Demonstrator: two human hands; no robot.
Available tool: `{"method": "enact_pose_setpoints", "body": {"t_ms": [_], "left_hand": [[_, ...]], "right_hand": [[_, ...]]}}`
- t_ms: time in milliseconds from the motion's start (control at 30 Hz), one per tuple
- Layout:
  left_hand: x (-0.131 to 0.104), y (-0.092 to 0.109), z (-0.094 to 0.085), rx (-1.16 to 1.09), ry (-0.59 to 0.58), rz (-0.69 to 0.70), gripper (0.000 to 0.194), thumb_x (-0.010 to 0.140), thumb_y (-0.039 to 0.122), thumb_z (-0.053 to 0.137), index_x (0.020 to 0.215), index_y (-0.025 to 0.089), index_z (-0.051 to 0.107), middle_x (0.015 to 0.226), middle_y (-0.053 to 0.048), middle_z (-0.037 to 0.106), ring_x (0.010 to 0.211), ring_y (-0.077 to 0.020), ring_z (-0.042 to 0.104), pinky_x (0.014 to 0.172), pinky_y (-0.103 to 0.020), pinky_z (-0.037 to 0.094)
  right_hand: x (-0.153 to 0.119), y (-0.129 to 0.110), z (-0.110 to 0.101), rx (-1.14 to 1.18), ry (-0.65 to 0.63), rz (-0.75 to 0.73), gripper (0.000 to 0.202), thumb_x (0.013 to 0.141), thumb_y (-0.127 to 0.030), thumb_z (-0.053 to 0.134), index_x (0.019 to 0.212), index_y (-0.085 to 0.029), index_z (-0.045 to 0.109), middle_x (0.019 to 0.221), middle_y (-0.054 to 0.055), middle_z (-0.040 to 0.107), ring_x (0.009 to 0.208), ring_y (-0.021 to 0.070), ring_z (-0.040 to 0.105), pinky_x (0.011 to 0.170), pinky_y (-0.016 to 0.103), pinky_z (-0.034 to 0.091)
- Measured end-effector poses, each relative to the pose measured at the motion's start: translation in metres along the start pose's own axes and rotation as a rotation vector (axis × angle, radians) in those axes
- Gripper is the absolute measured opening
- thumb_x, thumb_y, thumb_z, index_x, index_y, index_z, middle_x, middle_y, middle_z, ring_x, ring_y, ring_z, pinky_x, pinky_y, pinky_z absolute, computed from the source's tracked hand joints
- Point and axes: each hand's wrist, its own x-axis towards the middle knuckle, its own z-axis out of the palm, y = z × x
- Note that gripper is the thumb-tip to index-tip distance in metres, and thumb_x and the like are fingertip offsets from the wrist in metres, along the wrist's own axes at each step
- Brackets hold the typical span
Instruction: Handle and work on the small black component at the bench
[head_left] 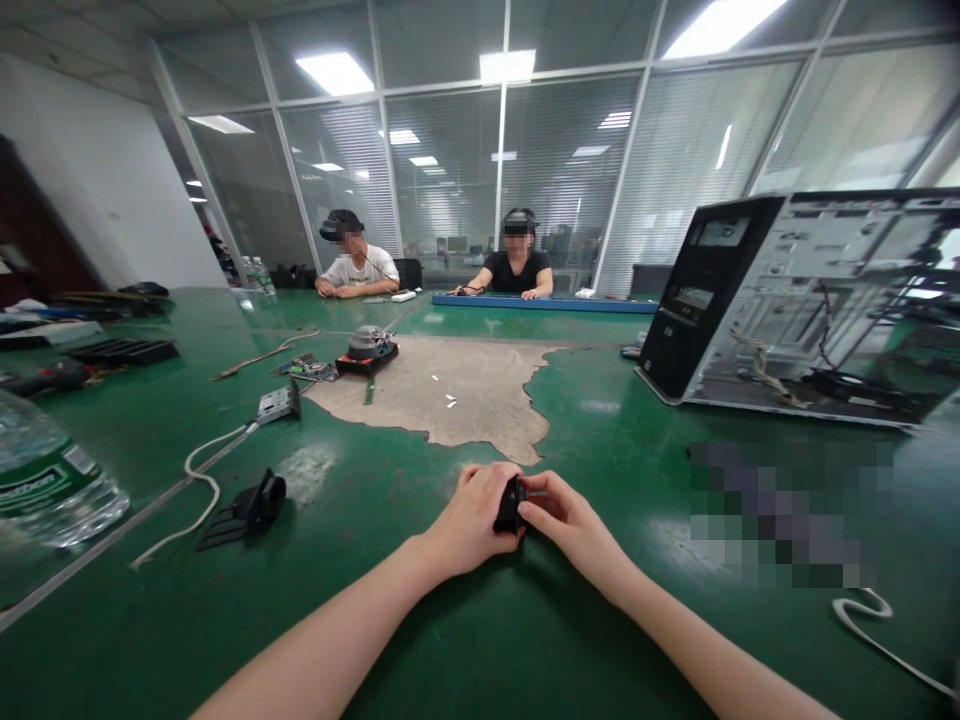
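Observation:
Between my two hands is a small black plastic part (508, 506), just over the green table (420, 640). My left hand (480, 510) is closed around its left side, the fingers over the far edge and the thumb along the near edge. With thumb and fingertips, my right hand (559, 510) pinches the part's right edge. Its exact kind and its underside are hidden by my fingers. To the left on the table lies a black plastic bracket with a round end (251, 508).
An opened computer case (810, 300) stands at the right. A water bottle (56, 470) is at the left, near a white cable (199, 470). A cooler with a fan (369, 348) sits beyond, by a bare brown patch (450, 390). Two people (517, 265) sit across the table.

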Motion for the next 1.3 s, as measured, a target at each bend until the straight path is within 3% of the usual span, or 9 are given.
{"method": "enact_pose_setpoints", "body": {"t_ms": [167,300,433,667,1000,1167,1300], "left_hand": [[-0.0010,0.0031,-0.0008,0.100,0.043,-0.066,0.060,0.059,0.022,0.065,0.111,0.023,0.036,0.109,-0.003,0.049,0.099,-0.0252,0.036,0.086,-0.039,0.031],[-0.0017,0.0012,-0.0017,0.096,-0.009,-0.061,0.057,0.064,0.027,0.062,0.113,0.021,0.035,0.107,-0.003,0.051,0.087,-0.0216,0.039,0.077,-0.034,0.039],[-0.0012,-0.0023,-0.0007,0.079,-0.031,-0.076,0.052,0.066,0.028,0.059,0.112,0.022,0.036,0.105,-0.003,0.051,0.087,-0.0211,0.043,0.075,-0.034,0.042],[-0.0017,-0.0044,-0.0010,-0.019,-0.039,-0.113,0.063,0.064,0.028,0.060,0.119,0.027,0.030,0.113,-0.001,0.051,0.095,-0.0208,0.052,0.080,-0.033,0.042],[-0.0001,0.0018,-0.0044,0.033,-0.058,-0.134,0.058,0.062,0.024,0.060,0.114,0.025,0.033,0.109,-0.002,0.051,0.091,-0.0215,0.054,0.072,-0.030,0.043],[-0.0002,0.0030,-0.0043,0.050,-0.065,-0.119,0.052,0.064,0.028,0.060,0.110,0.023,0.035,0.103,-0.003,0.052,0.087,-0.0212,0.055,0.068,-0.029,0.042],[-0.0005,0.0021,-0.0043,0.053,-0.068,-0.111,0.052,0.064,0.028,0.060,0.110,0.023,0.035,0.103,-0.003,0.052,0.086,-0.0211,0.055,0.068,-0.029,0.042]], "right_hand": [[-0.0006,-0.0012,0.0006,0.015,0.001,-0.022,0.021,0.073,-0.028,0.058,0.091,-0.020,0.050,0.095,0.003,0.057,0.090,0.0179,0.056,0.076,0.031,0.046],[-0.0010,-0.0017,0.0013,0.028,-0.006,-0.040,0.020,0.073,-0.025,0.058,0.091,-0.021,0.050,0.096,0.002,0.056,0.094,0.0178,0.055,0.081,0.032,0.045],[-0.0008,-0.0005,0.0012,0.068,-0.018,-0.037,0.021,0.073,-0.027,0.059,0.091,-0.021,0.049,0.096,0.003,0.056,0.095,0.0183,0.054,0.082,0.034,0.045],[0.0009,-0.0010,0.0014,0.101,-0.034,-0.024,0.025,0.071,-0.030,0.061,0.089,-0.021,0.047,0.093,0.003,0.054,0.090,0.0175,0.054,0.079,0.034,0.045],[-0.0025,-0.0038,0.0023,0.089,-0.022,-0.034,0.026,0.071,-0.034,0.061,0.087,-0.022,0.045,0.092,0.002,0.054,0.092,0.0173,0.054,0.080,0.032,0.044],[-0.0006,-0.0027,0.0027,0.056,0.000,-0.028,0.019,0.076,-0.037,0.054,0.084,-0.021,0.046,0.081,-0.001,0.054,0.076,0.0139,0.054,0.068,0.028,0.046],[0.0006,-0.0008,0.0031,0.018,0.028,-0.018,0.021,0.076,-0.036,0.053,0.091,-0.021,0.047,0.089,0.001,0.054,0.081,0.0151,0.054,0.072,0.029,0.045]]}}
